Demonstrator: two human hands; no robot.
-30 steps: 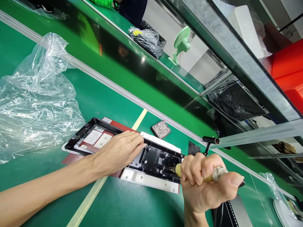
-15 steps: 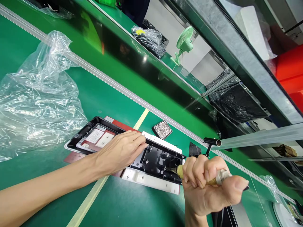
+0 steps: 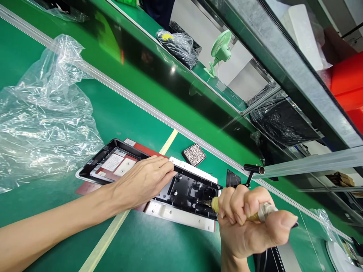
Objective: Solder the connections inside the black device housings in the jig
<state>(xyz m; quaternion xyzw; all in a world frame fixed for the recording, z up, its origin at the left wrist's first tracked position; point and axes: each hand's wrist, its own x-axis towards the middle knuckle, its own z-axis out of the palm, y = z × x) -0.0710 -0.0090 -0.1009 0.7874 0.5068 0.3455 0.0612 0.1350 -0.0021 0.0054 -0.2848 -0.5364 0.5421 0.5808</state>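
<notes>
A long black plastic housing (image 3: 185, 187) lies hollow side up in a fixture with white side blocks (image 3: 177, 214) and a reddish-brown base (image 3: 135, 146). My left hand (image 3: 153, 175) rests across the middle of the housing, fingers curled together and pressing on it; the fingertips are partly hidden. In my right fist (image 3: 246, 219) is a hand tool with a yellowish, tape-wrapped handle (image 3: 214, 204) and a thin metal tip (image 3: 203, 202). The tip points down into the right end of the housing. Whether it touches the plastic I cannot tell.
A crumpled clear plastic bag (image 3: 48, 121) spreads over the left of the green table. Behind the fixture lies a small speckled block (image 3: 194, 154). A black tube on a bracket (image 3: 253, 169) stands beyond my right hand. Yellow tape (image 3: 104, 241) crosses the table.
Hardly anything differs: the whole view has shifted very slightly. Both hands, the tool and the housing keep the same places relative to each other.
</notes>
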